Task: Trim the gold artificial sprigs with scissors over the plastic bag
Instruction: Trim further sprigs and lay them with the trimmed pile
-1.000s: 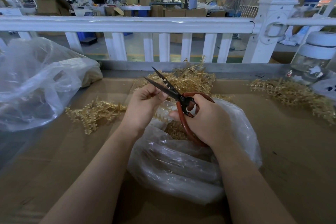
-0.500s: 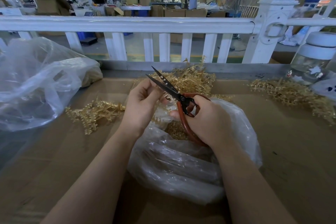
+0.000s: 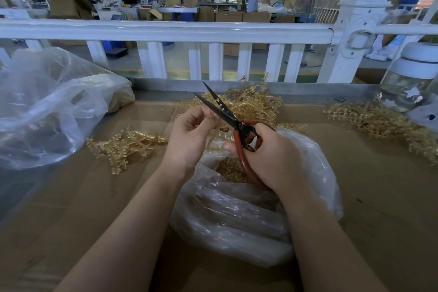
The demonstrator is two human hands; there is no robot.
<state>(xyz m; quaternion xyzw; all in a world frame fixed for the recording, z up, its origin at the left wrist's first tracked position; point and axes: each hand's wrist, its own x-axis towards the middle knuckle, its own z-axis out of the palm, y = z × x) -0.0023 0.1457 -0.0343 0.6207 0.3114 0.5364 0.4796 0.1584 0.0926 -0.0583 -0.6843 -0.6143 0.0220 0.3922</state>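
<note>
cardboard surface (image 3: 369, 197) fronts white railing (image 3: 166, 31), warehouse behind.

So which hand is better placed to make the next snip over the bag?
Right. The right hand already grips the red handles of the scissors, blades parted above the plastic bag. The left hand pinches something small at the blades, too small to identify, so it likely just feeds.

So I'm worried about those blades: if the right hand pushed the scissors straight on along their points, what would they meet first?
Probably nothing close: the scissors in the right hand point up and away, over the sprig pile toward the white fence. Depth is unclear.
</note>
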